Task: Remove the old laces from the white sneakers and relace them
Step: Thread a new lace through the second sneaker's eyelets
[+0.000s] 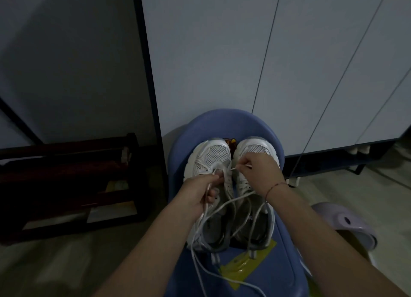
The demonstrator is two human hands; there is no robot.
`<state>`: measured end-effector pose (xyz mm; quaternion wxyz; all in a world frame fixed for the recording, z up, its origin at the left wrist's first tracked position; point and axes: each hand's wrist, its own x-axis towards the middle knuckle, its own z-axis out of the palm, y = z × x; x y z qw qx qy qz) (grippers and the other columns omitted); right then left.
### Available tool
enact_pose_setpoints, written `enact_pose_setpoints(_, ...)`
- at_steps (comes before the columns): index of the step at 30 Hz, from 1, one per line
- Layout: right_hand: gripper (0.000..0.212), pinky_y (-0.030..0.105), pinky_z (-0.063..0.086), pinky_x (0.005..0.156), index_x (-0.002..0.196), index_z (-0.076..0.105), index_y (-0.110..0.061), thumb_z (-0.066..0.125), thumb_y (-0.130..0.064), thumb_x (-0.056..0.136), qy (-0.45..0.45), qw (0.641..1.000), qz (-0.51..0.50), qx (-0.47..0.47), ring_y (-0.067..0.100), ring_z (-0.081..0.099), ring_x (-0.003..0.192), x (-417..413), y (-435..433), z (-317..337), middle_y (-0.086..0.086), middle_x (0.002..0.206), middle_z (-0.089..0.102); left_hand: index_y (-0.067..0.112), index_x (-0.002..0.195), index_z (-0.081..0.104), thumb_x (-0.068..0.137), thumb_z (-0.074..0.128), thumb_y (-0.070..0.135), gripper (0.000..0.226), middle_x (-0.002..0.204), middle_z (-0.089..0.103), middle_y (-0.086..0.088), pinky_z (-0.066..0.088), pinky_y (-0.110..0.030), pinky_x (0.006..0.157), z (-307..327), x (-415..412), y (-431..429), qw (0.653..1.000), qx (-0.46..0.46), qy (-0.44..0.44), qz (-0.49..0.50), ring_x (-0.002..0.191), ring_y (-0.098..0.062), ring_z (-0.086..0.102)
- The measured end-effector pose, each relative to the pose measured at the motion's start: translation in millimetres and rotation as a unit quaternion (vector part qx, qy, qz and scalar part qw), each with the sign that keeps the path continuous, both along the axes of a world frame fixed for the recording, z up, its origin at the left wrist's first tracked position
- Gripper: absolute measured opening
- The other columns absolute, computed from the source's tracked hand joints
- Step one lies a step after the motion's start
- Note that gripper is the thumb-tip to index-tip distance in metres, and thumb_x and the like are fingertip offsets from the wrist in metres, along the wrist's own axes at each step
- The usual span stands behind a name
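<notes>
Grey cabinet panels (222, 52) filled the upper frame. Left sneaker (213, 154) and right sneaker (253, 146) sat side by side mid-frame on a blue chair (222, 123), long axes vertical, toes toward the cabinet. Left hand (198, 196) gripped a lace; right hand (259, 174) pinched the lace tip (233, 168). Dark shoe rack (66, 185) at left, lilac clog (347, 223) lower right.

Carrier is a blue moulded plastic chair (222, 121) standing on the pale floor (66, 263), no surface involved. On the seat: pair of white mesh sneakers (216, 154) side by side, touching, toes toward the backrest; loose white laces (239, 198) draped over them and trailing down across a patch of yellow tape (244, 265) stuck to the seat front; small brown glossy item (230, 142) between the toes, can't tell what. Also on the floor: dark wooden rack (66, 185) left of the chair, lilac plastic object (347, 225) right of it.
</notes>
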<state>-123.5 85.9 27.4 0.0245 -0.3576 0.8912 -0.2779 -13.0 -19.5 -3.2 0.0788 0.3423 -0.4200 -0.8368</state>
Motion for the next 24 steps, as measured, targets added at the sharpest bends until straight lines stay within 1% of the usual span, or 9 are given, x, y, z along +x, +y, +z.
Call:
enact_pose_setpoints(5,0.015,0.032,0.048,0.075,0.087,0.07,-0.01,0.058,-0.018,0.091,0.02,1.0,0.009,0.006,0.025,0.061,0.086,-0.1,-2.2,-2.3,0.01,0.088,0.07,0.011,0.089,0.065,0.096,0.053,0.006,0.015,0.085,0.066,-0.006,0.024,-0.011,0.031,-3.2,-1.6,1.4,1.0,0.009,0.001,0.014,0.032,-0.002,0.038)
enact_pose_setpoints(8,0.015,0.032,0.047,0.074,0.087,0.07,-0.009,0.057,-0.017,0.091,0.033,0.999,0.012,0.02,0.026,0.061,0.087,1.1,-3.5,-2.6,0.011,0.088,0.069,0.011,0.086,0.064,0.096,0.051,0.005,0.017,0.083,0.063,-0.006,0.022,-0.011,0.031,-3.1,-2.0,2.3,1.0,0.018,0.006,0.019,0.032,-0.002,0.036)
enact_pose_setpoints(11,0.016,0.032,0.048,0.075,0.089,0.069,-0.009,0.055,-0.017,0.092,0.033,0.998,0.019,0.046,0.026,0.06,0.086,0.0,-2.9,0.0,0.01,0.09,0.068,0.01,0.088,0.063,0.096,0.049,0.004,0.018,0.086,0.064,-0.006,0.022,-0.011,0.031,-3.4,-2.9,2.3,1.0,0.024,0.01,0.017,0.031,-0.002,0.035)
enact_pose_setpoints(14,0.018,0.034,0.049,0.075,0.091,0.067,-0.009,0.05,-0.016,0.092,0.061,0.995,0.025,0.076,0.027,0.06,0.086,0.2,-4.1,-1.0,0.009,0.091,0.065,0.01,0.088,0.063,0.097,0.047,0.004,0.019,0.087,0.066,-0.007,0.023,-0.011,0.032,-2.6,-2.4,1.7,1.0,0.022,0.009,0.016,0.031,-0.002,0.036)
enact_pose_setpoints(19,0.016,0.034,0.046,0.073,0.094,0.063,-0.012,0.047,-0.016,0.094,0.1,0.992,0.024,0.068,0.026,0.058,0.088,-0.9,-8.7,-5.1,0.006,0.101,0.062,0.009,0.094,0.062,0.099,0.045,0.006,0.018,0.09,0.067,-0.007,0.024,-0.011,0.03,-0.3,-1.2,-1.8,1.0,0.028,0.008,-0.004,0.031,-0.002,0.036)
enact_pose_setpoints(24,0.018,0.032,0.043,0.071,0.097,0.062,-0.012,0.045,-0.02,0.096,0.104,0.993,0.02,0.06,0.025,0.058,0.088,-2.7,-12.2,-8.8,0.006,0.105,0.061,0.009,0.095,0.061,0.099,0.043,0.006,0.019,0.091,0.068,-0.007,0.025,-0.011,0.03,2.0,-0.1,-3.5,0.999,0.019,0.002,-0.028,0.031,-0.002,0.036)
